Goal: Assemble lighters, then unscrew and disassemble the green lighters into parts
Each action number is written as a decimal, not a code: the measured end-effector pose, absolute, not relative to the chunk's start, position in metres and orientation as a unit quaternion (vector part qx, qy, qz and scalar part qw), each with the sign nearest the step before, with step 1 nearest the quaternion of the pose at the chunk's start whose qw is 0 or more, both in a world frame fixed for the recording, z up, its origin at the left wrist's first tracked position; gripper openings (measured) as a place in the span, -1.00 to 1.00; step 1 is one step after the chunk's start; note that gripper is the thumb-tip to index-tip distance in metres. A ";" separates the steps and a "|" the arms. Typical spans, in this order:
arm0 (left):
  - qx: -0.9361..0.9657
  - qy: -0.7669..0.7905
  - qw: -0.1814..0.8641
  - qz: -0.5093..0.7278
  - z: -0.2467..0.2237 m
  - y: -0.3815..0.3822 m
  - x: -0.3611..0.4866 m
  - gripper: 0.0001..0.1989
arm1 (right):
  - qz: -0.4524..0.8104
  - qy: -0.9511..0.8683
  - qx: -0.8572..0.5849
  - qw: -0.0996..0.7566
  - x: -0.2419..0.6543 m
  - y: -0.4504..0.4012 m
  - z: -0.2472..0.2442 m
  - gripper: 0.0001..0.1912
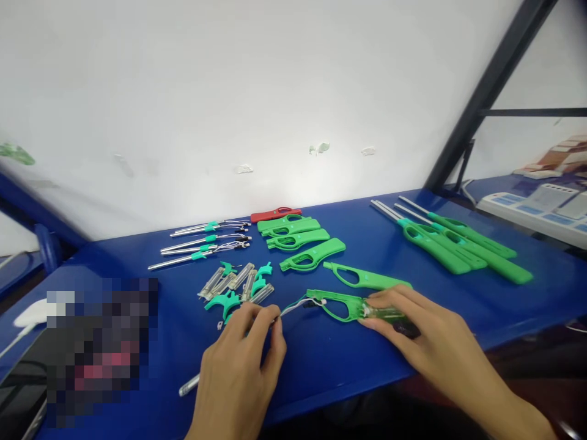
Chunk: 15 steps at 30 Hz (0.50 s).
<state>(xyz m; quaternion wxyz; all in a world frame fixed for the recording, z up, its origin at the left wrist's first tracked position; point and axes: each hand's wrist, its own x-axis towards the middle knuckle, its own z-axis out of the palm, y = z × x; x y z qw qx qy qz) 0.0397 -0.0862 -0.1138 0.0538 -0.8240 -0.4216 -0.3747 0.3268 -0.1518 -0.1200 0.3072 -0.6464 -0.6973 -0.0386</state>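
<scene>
My left hand [238, 363] is closed in a pinch around a lighter's metal tube [189, 385], whose far end sticks out to the left. Thin wires [296, 304] run from those fingers to a small black part at the shell's front. My right hand [424, 324] grips a green lighter handle shell [342, 307], open side up, with a clear fuel tank [384, 313] in it. Just behind lies another green handle half [362, 278]. Close to my left fingers are loose clear tanks [241, 276] and turquoise trigger pieces [224, 301].
Several wired metal tubes [183, 261] lie at the back left. Green handle shells [316, 253] and a red one [275, 214] are at the back middle. Whole green lighters [458, 241] lie right. A blurred dark item [105, 354] rests left on the blue table [316, 382].
</scene>
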 end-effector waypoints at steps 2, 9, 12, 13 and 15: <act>-0.829 -0.416 0.060 -0.368 -0.109 -0.089 0.040 -0.84 | -0.049 -0.700 -0.638 0.317 0.328 -0.151 -0.122 -0.55; -0.841 -0.415 0.080 -0.337 -0.062 -0.080 0.022 -0.80 | -0.082 -0.717 -0.607 0.333 0.334 -0.146 -0.132 -0.55; -0.873 -0.399 0.068 -0.273 -0.035 -0.054 0.006 -0.79 | -0.088 -0.718 -0.612 0.319 0.338 -0.145 -0.140 -0.56; -0.878 -0.397 0.065 -0.258 -0.026 -0.043 0.001 -0.79 | -0.087 -0.718 -0.614 0.315 0.339 -0.145 -0.143 -0.56; -0.886 -0.394 0.068 -0.235 -0.010 -0.017 -0.009 -0.80 | -0.082 -0.717 -0.621 0.305 0.342 -0.145 -0.149 -0.57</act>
